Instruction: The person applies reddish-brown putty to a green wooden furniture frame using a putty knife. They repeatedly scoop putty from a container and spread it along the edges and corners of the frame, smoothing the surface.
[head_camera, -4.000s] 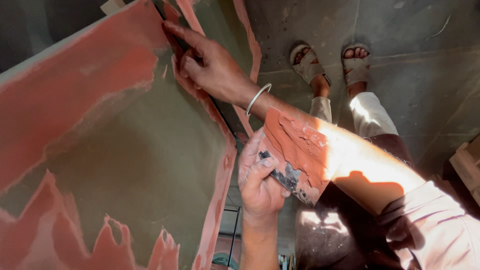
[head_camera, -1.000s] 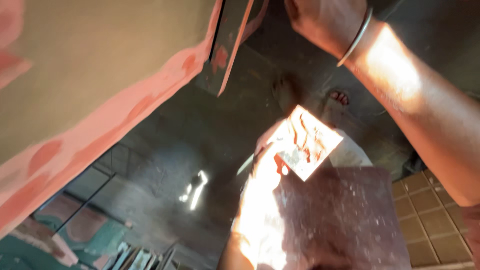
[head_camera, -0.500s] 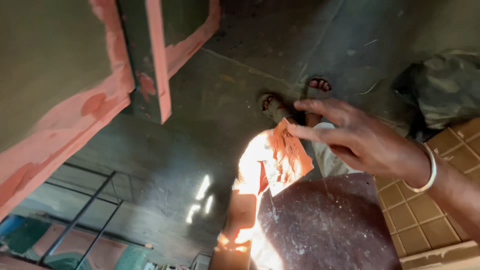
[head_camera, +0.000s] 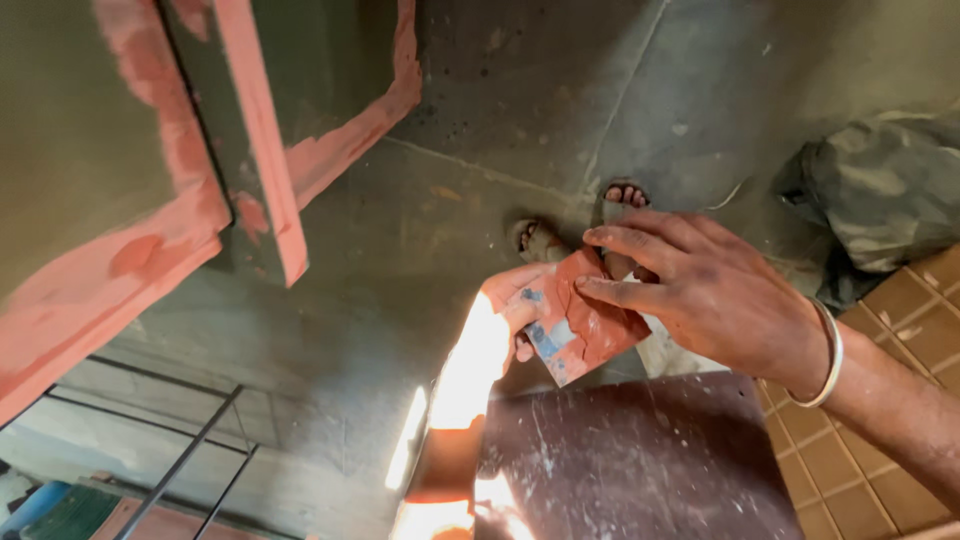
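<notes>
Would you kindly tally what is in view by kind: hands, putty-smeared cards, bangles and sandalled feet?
Hands: 2, left hand and right hand
Putty-smeared card: 1
Bangle: 1
Sandalled feet: 2
Total: 6

No packages, labels, signs or screens show anywhere in this view.

- A small square plate (head_camera: 572, 330), smeared with reddish putty, is held from below by the left hand (head_camera: 510, 310), which is lit by strong sunlight.
- The right hand (head_camera: 715, 295), with a metal bangle (head_camera: 828, 360) at the wrist, is laid on the plate's top, fingers (head_camera: 625, 240) spread.
- A green panel (head_camera: 90, 150) edged with reddish putty is seen at the left.
- A dark board (head_camera: 630, 460) lies below the hands.
</notes>
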